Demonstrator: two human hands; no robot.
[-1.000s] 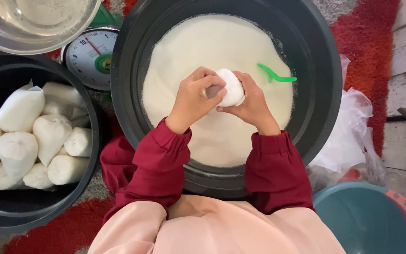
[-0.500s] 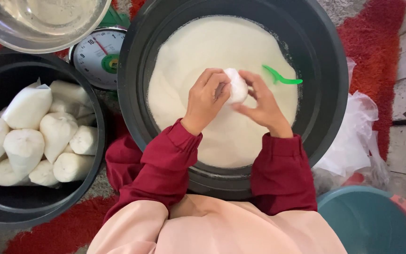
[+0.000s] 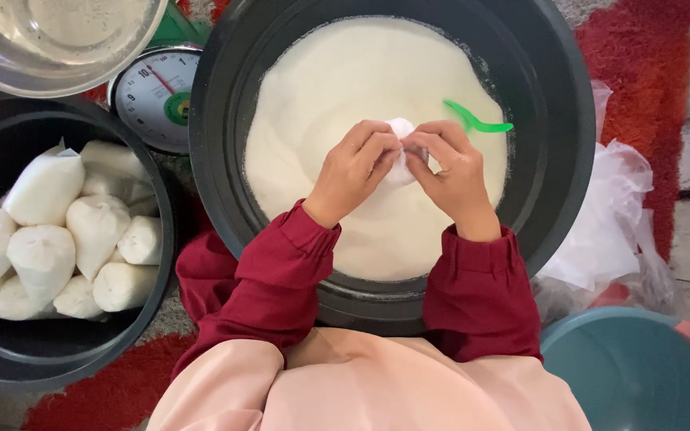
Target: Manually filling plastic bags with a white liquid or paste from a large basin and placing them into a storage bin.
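Item: small white bag, filled, being held above the middle of the white powder in the large black tub. Since a second ago the bag is showing less: it was lying on its side, broad end out to the right; now both hands are closing over it and only its top and lower edge are peeking out.

Left hand: fingers pressed together, pinching the bag's top from the left.
Right hand: fingers likewise pinching the top from the right, fingertips meeting those of the left. Judged: the mouth is being gathered or twisted shut, filling being done.

Green scoop: lying in the powder by the tub's right wall, unmoved.

Second black tub, left: holding a heap of filled bags.
Dial scale: standing between the two tubs.
Metal bowl: at upper left.
Loose plastic: lying right of the large tub.
Teal bucket: at lower right.
Red rug: lying beneath.
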